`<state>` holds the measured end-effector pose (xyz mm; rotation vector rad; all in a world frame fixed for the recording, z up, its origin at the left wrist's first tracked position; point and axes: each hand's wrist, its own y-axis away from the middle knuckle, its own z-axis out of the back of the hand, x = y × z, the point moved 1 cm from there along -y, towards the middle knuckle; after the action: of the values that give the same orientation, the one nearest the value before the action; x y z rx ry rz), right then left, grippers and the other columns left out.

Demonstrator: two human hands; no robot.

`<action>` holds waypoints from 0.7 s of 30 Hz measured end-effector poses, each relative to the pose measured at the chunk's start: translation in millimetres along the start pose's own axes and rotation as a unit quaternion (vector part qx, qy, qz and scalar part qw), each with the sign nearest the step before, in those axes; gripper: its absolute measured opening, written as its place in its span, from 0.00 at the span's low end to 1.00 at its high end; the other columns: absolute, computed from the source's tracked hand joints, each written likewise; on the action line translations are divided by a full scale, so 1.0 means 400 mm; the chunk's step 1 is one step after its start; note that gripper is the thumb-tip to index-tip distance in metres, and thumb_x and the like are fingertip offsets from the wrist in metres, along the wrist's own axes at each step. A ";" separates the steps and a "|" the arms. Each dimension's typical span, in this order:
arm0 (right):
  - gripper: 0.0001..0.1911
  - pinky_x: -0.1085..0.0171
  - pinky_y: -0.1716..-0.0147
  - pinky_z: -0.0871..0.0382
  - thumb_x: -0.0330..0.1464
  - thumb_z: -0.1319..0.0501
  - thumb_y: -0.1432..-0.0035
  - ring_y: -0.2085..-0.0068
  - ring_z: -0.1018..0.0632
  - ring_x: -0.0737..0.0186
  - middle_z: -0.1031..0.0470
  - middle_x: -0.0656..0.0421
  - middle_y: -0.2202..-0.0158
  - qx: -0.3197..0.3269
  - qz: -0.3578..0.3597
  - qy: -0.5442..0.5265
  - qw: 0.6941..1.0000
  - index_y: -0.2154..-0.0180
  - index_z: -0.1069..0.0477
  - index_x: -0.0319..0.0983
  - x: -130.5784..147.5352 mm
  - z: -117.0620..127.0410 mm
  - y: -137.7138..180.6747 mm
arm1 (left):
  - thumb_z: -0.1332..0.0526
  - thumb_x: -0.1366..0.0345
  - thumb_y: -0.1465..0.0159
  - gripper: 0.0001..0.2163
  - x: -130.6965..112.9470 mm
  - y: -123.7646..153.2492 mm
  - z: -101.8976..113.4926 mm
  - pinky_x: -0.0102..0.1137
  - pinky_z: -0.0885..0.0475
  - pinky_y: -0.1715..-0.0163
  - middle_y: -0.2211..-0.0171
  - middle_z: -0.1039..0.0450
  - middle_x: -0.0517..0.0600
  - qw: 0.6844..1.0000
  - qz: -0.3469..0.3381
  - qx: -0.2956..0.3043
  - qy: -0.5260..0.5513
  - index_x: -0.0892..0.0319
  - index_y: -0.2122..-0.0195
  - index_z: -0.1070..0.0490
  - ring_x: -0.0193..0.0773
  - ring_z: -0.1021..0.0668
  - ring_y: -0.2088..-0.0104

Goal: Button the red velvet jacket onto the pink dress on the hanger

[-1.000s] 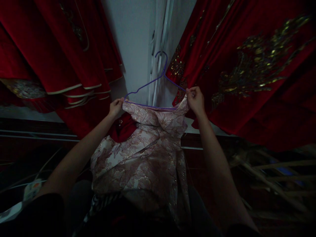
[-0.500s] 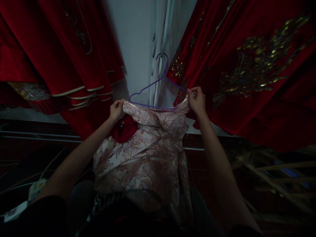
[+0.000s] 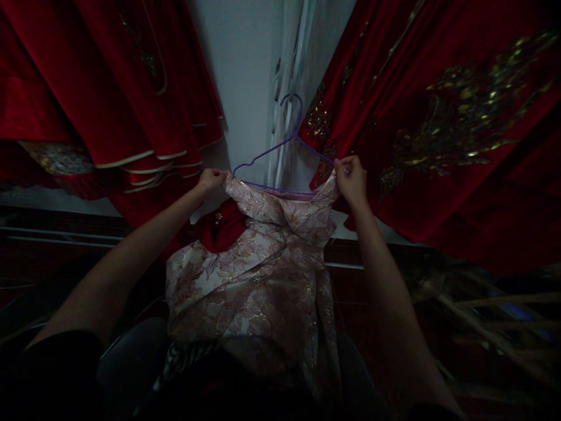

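A pale pink brocade garment (image 3: 258, 280) with a gold floral pattern hangs down in front of me, with red lining (image 3: 221, 228) showing at its upper left. A purple wire hanger (image 3: 284, 146) sits in its top edge, hook pointing up. My left hand (image 3: 210, 180) pinches the garment's upper left corner at the hanger's left end. My right hand (image 3: 350, 180) grips the upper right corner together with the hanger's right arm. Both hands are closed.
Red velvet garments with cream trim (image 3: 131, 117) hang at the left. A red garment with gold embroidery (image 3: 460, 128) hangs at the right. A white wall and pale door frame (image 3: 280, 70) stand between them. Wooden rods (image 3: 491, 327) lie low at the right.
My left hand has slid right and up along the garment's top edge, drawing the fabric over the hanger's left end. The right hand has stayed put.
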<state>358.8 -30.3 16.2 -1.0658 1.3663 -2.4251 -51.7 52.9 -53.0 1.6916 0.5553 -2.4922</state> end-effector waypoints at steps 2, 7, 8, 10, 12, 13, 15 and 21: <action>0.18 0.59 0.54 0.35 0.50 0.44 0.42 0.68 0.27 0.63 0.28 0.61 0.71 0.000 -0.002 -0.003 1.000 0.67 0.35 0.41 -0.007 -0.005 0.000 | 0.34 0.59 0.45 0.13 -0.014 0.004 -0.002 0.26 0.42 0.78 0.84 0.34 0.46 0.999 -0.026 0.014 0.040 0.63 0.79 0.28 0.30 0.36 0.80; 0.20 0.62 0.59 0.34 0.51 0.45 0.42 0.70 0.28 0.65 0.30 0.63 0.72 0.016 -0.013 -0.032 0.999 0.67 0.36 0.41 -0.017 -0.022 0.010 | 0.38 0.57 0.41 0.13 -0.115 0.037 -0.031 0.25 0.37 0.72 0.74 0.28 0.48 0.976 -0.172 0.113 0.076 0.64 0.68 0.24 0.30 0.31 0.74; 0.20 0.63 0.60 0.34 0.51 0.45 0.42 0.70 0.28 0.65 0.30 0.63 0.72 0.019 -0.017 -0.037 0.999 0.67 0.36 0.41 -0.018 -0.026 0.014 | 0.39 0.56 0.41 0.14 -0.142 0.047 -0.035 0.25 0.37 0.72 0.74 0.28 0.48 0.969 -0.200 0.131 0.059 0.64 0.67 0.24 0.31 0.31 0.74; 0.20 0.64 0.62 0.34 0.51 0.45 0.42 0.70 0.28 0.66 0.31 0.63 0.73 0.024 -0.026 -0.045 0.998 0.67 0.36 0.41 -0.018 -0.032 0.020 | 0.40 0.56 0.40 0.15 -0.191 0.063 -0.039 0.25 0.38 0.72 0.75 0.29 0.47 0.959 -0.237 0.155 0.020 0.65 0.65 0.24 0.31 0.31 0.73; 0.20 0.65 0.63 0.35 0.51 0.46 0.42 0.70 0.28 0.66 0.32 0.63 0.74 0.030 -0.030 -0.053 0.998 0.68 0.37 0.41 -0.018 -0.037 0.022 | 0.40 0.56 0.40 0.15 -0.219 0.065 -0.032 0.25 0.37 0.73 0.76 0.30 0.47 0.955 -0.244 0.167 -0.006 0.65 0.63 0.24 0.31 0.30 0.74; 0.20 0.65 0.64 0.35 0.52 0.46 0.42 0.70 0.28 0.66 0.32 0.63 0.74 0.033 -0.031 -0.059 0.997 0.69 0.37 0.41 -0.018 -0.039 0.022 | 0.40 0.56 0.40 0.15 -0.221 0.059 -0.025 0.25 0.37 0.73 0.76 0.30 0.47 0.958 -0.236 0.163 -0.008 0.65 0.63 0.25 0.31 0.30 0.75; 0.21 0.66 0.64 0.34 0.52 0.46 0.42 0.70 0.29 0.66 0.33 0.63 0.75 0.037 -0.030 -0.068 0.997 0.70 0.38 0.41 -0.020 -0.043 0.020 | 0.44 0.56 0.37 0.15 -0.199 0.042 -0.006 0.26 0.35 0.73 0.77 0.30 0.48 0.972 -0.196 0.126 0.008 0.65 0.62 0.26 0.31 0.29 0.76; 0.21 0.65 0.64 0.35 0.53 0.47 0.42 0.70 0.29 0.65 0.34 0.63 0.76 0.036 -0.037 -0.081 0.995 0.71 0.39 0.41 -0.028 -0.059 0.020 | 0.37 0.55 0.44 0.13 0.009 0.088 0.034 0.31 0.31 0.76 0.78 0.29 0.50 0.981 -0.001 0.185 -0.064 0.61 0.67 0.32 0.36 0.27 0.80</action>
<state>349.9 -13.6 -3.5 -1.2857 1.1991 -2.3584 -55.9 15.8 -60.7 1.6125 0.0839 -2.8170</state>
